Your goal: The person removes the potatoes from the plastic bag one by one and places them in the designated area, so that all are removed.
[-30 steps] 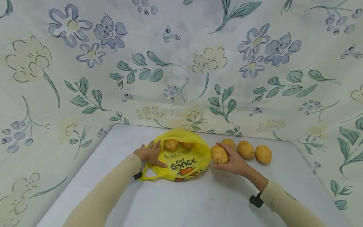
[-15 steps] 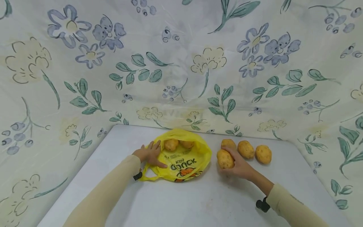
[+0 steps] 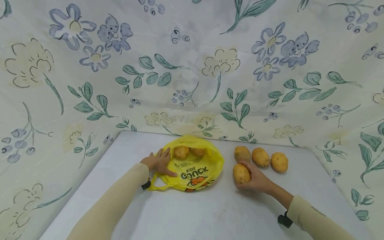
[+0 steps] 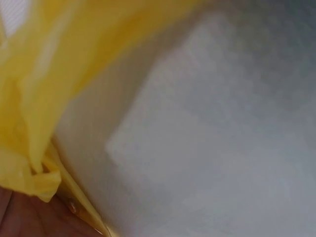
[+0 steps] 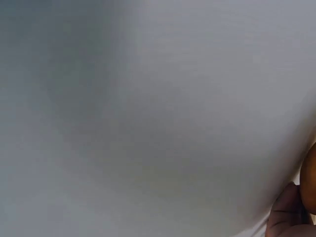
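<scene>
My right hand grips a potato close over the table, right of the yellow plastic bag. At the right wrist view's lower right corner, part of that potato shows against a finger. My left hand rests with spread fingers on the left side of the bag, by its opening. Inside the bag's mouth lie two potatoes, one at the left and one partly covered by the plastic. Yellow plastic fills the left of the left wrist view, above a bit of palm.
Three more potatoes stand in a row behind the right hand: a left one, a middle one and a right one. The white table ends at a floral-patterned sheet at the back.
My right hand has moved right and toward me with the potato, away from the bag's right edge. The left hand and the bag have stayed in place.
</scene>
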A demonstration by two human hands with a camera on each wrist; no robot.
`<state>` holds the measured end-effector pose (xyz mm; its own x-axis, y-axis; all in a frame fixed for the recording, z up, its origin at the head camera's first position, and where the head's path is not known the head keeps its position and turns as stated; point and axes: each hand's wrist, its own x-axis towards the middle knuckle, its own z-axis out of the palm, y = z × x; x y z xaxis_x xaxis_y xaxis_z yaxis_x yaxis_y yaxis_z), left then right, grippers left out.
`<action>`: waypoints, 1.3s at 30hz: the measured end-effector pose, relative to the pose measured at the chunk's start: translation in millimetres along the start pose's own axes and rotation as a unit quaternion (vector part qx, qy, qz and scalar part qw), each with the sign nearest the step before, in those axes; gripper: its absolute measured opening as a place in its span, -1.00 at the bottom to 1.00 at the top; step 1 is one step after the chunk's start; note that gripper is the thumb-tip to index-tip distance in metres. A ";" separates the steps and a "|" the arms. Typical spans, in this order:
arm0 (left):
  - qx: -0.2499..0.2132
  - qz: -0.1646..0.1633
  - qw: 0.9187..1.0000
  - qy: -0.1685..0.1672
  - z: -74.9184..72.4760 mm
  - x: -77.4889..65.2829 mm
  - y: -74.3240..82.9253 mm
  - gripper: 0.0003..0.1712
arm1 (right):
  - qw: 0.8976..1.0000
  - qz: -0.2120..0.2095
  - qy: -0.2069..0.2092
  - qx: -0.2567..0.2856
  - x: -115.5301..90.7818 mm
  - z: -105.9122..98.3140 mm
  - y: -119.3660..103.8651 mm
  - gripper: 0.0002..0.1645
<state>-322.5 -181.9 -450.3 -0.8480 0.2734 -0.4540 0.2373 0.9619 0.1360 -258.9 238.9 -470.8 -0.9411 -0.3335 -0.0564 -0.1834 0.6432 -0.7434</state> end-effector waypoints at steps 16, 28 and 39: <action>-0.002 -0.005 1.000 -0.006 0.5 -2.1 0.2 0.40 | 1.000 0.012 0.004 -0.010 -1.6 -0.8 12.3 0.19; -0.005 -0.003 1.000 0.003 3.3 -2.5 -1.4 0.39 | 0.999 0.039 -0.029 0.021 -2.2 -5.5 13.6 0.15; -0.003 -0.006 1.000 0.005 4.2 -1.4 -1.6 0.38 | 0.998 0.058 -0.029 0.018 -2.9 -4.6 16.1 0.13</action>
<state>-319.7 -183.8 -453.6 -0.8554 0.2622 -0.4467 0.2243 0.9649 0.1368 -260.4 253.4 -479.6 -0.9372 -0.2984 -0.1806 -0.0635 0.6551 -0.7529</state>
